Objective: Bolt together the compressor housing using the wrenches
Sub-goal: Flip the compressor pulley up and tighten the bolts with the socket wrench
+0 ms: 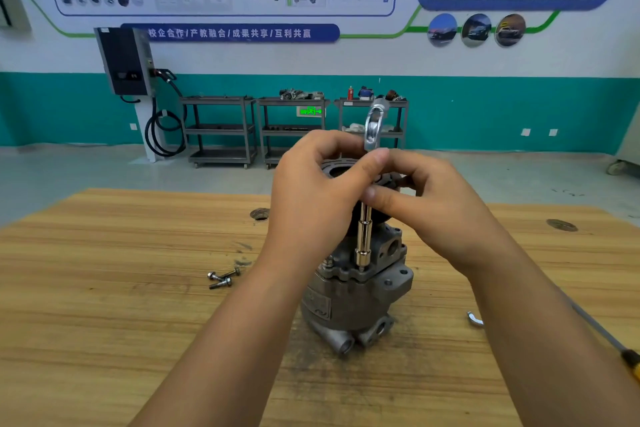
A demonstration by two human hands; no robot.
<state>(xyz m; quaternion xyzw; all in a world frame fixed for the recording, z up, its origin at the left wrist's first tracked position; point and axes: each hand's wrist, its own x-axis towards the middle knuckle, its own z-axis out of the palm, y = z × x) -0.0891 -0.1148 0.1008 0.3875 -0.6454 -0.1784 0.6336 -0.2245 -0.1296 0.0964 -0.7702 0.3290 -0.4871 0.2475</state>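
The compressor housing (pixel 353 291) stands upright near the middle of the wooden table (pixel 104 305), ports facing the viewer. A chrome socket wrench (pixel 363 239) stands vertically on it, its socket seated over a bolt head on the upper flange; its handle end (pixel 374 125) rises above both hands. The left hand (pixel 311 191) is curled around the upper shaft, thumb and fingers pinching it. The right hand (pixel 429 198) meets it from the other side, forefinger and thumb pressed to the same shaft. Both hands and forearms hide the pulley end of the housing and most of the tool's upper shaft.

2 loose bolts (pixel 223 278) lie on the table to the left of the housing, well apart from it. A second chrome tool (pixel 475 319) lies to the right, mostly hidden under the right forearm. A screwdriver (pixel 609 340) with a yellow handle lies at the right edge. 3 metal carts (pixel 221 128) stand along the far wall.
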